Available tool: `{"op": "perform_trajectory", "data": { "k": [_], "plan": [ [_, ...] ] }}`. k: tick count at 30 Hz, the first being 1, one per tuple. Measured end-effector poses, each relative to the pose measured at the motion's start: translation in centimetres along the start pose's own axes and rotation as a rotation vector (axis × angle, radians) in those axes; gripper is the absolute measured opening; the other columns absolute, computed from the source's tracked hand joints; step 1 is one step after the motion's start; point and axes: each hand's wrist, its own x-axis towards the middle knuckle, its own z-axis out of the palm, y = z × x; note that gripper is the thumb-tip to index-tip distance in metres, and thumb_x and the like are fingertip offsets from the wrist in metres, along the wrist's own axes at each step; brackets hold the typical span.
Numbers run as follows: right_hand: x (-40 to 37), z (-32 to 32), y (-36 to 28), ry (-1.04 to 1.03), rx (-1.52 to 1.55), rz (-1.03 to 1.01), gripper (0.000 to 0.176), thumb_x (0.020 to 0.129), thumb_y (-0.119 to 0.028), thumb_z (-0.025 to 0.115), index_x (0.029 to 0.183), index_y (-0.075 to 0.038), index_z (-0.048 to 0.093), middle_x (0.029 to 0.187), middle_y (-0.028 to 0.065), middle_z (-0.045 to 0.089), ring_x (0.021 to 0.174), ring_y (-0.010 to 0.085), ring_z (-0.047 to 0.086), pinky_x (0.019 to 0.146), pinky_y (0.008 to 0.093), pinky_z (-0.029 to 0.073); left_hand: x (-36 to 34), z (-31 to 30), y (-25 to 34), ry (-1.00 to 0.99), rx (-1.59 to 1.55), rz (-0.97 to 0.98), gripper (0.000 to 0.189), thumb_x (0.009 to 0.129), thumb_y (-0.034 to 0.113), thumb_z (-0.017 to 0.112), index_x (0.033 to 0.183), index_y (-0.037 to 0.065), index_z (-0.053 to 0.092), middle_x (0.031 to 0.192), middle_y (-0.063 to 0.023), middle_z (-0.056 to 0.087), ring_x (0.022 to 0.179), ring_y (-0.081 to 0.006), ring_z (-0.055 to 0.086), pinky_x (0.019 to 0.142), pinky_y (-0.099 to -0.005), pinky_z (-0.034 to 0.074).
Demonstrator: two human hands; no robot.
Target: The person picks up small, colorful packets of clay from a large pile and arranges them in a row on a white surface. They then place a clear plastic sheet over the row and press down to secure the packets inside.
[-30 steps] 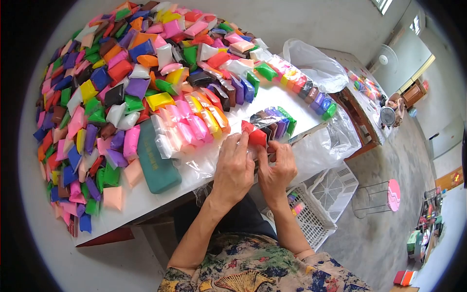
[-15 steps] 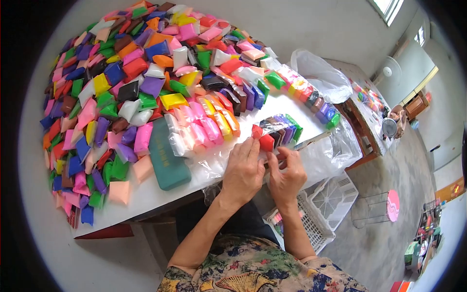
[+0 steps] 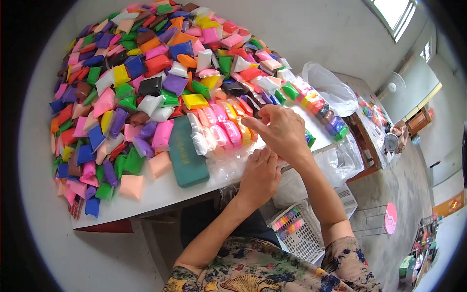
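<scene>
My right hand (image 3: 283, 130) reaches over the row of small packets, thumb and forefinger apart at the orange packets (image 3: 235, 127). Its other fingers are curled, and nothing shows between thumb and forefinger. Below it, my left hand (image 3: 260, 176) is closed at the table's front edge beside clear plastic film; its fingertips hide whatever they hold. Pink packets (image 3: 220, 135) and white packets (image 3: 198, 141) lie lined up left of my hands. A green packet (image 3: 310, 139) peeks out behind my right wrist, the rest of its group hidden. A dark green case (image 3: 187, 163) lies beside the white packets.
A large heap of coloured packets (image 3: 131, 87) covers the table's left and back. Another packed row (image 3: 318, 108) lies at the right, near a clear plastic bag (image 3: 331, 90). Below the table stands a white crate (image 3: 304, 233) with packets inside. A pink-topped stool (image 3: 390, 218) stands on the floor.
My right hand has left the red packet and moved up and left over the lined-up packets. My left hand has shifted slightly right and stays low. The view has turned a little.
</scene>
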Motion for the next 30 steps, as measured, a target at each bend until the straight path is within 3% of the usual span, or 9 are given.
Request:
{"op": "perform_trajectory", "data": {
  "k": [3,13,22,25,27,28,29,30],
  "plan": [
    [1.1,0.5,-0.4,-0.118,-0.074,-0.017,0.057,0.079,-0.06,0.073,0.084,-0.003,0.074,0.074,0.0112,0.07,0.073,0.0274,0.069,0.071,0.04,0.051,0.0,0.1,0.0,0.026,0.045,0.01,0.056,0.085,0.015,0.062,0.133,-0.01,0.047,0.127,-0.0236,0.053,0.112,-0.038,0.052,0.097,-0.0471,0.044],
    [1.9,1.1,-0.5,-0.203,-0.191,-0.033,0.041,0.073,-0.044,0.072,0.073,-0.002,0.072,0.072,0.0181,0.069,0.071,0.0341,0.068,0.072,0.0432,0.053,0.0,0.0,0.0,0.051,0.034,0.012,0.05,0.084,0.013,0.061,0.128,-0.009,0.051,0.122,-0.0217,0.054,0.107,-0.0363,0.053,0.095,-0.0465,0.045],
    [1.3,0.5,0.2,-0.127,-0.088,0.054,0.04,0.069,-0.04,0.074,0.077,-0.001,0.071,0.071,0.0186,0.068,0.07,0.0341,0.068,0.069,0.0431,0.053,0.1,0.0,-0.2,0.079,-0.02,0.018,0.048,0.083,0.007,0.058,0.127,-0.01,0.051,0.125,-0.0238,0.054,0.11,-0.0392,0.052,0.099,-0.0482,0.043],
    [-0.9,-2.1,0.2,0.155,0.045,0.06,0.032,0.073,-0.03,0.075,0.082,0.0,0.07,0.068,0.011,0.068,0.065,0.022,0.068,0.062,0.0345,0.051,0.0,0.0,0.0,0.09,-0.036,-0.01,0.045,0.083,0.004,0.057,0.125,-0.009,0.052,0.127,-0.0249,0.054,0.114,-0.0415,0.051,0.103,-0.0484,0.041],
    [-3.3,-3.8,1.4,0.272,0.294,0.0,0.024,0.077,-0.022,0.075,0.085,0.001,0.07,0.069,0.0047,0.066,0.065,0.0121,0.064,0.06,0.0278,0.049,0.1,-0.2,0.1,0.09,-0.056,-0.021,0.047,0.082,0.002,0.056,0.127,-0.011,0.051,0.128,-0.0257,0.054,0.115,-0.0416,0.051,0.104,-0.0473,0.04],
    [-4.6,-4.6,2.0,0.331,0.418,-0.033,0.021,0.079,-0.018,0.075,0.086,0.001,0.07,0.069,0.0015,0.066,0.066,0.0072,0.062,0.06,0.0244,0.047,0.1,-0.2,-0.1,0.026,-0.067,-0.037,0.057,0.082,0.007,0.056,0.134,-0.014,0.046,0.133,-0.0298,0.052,0.122,-0.0433,0.049,0.109,-0.0488,0.036],
    [-6.3,-5.4,2.3,0.316,0.434,0.055,0.025,0.077,-0.018,0.076,0.091,0.003,0.071,0.07,0.0085,0.067,0.064,0.0107,0.064,0.059,0.0265,0.048,0.1,-0.4,-0.1,0.015,-0.087,-0.045,0.057,0.082,0.006,0.055,0.135,-0.014,0.046,0.133,-0.0299,0.052,0.123,-0.0438,0.048,0.11,-0.049,0.036],
    [-8.0,-5.3,3.0,0.315,0.537,0.103,0.025,0.079,-0.015,0.077,0.094,0.004,0.071,0.073,0.0051,0.067,0.066,0.007,0.062,0.06,0.024,0.048,0.3,-0.7,0.0,0.006,-0.108,-0.054,0.057,0.082,0.006,0.055,0.135,-0.014,0.046,0.133,-0.0301,0.052,0.123,-0.0442,0.048,0.111,-0.0493,0.035]
  ]
}}
